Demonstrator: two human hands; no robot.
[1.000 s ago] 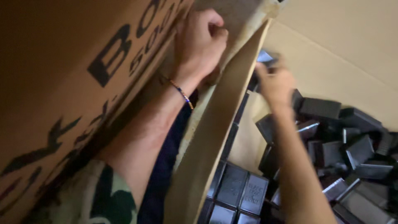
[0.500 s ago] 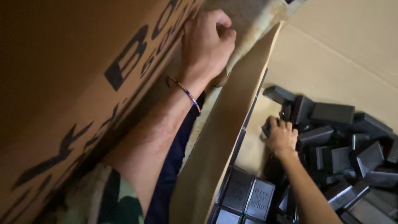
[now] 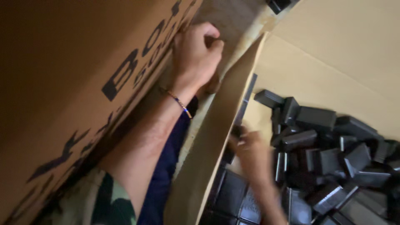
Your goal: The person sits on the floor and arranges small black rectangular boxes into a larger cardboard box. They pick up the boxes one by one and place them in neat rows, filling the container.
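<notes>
The small black boxes (image 3: pixel 316 158) are heaped inside the open carton (image 3: pixel 333 54), close to its flap edge (image 3: pixel 216 137). The right hand (image 3: pixel 252 154) is blurred among them; its grip cannot be told. The left hand (image 3: pixel 196 56) is clenched around the flap's upper edge.

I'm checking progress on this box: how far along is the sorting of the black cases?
Done: a few black cases lie flat in rows by the cardboard wall. In hand: the right hand reaches into that corner; the left hand is fisted outside the box. Left: a large loose pile of cases.
</notes>
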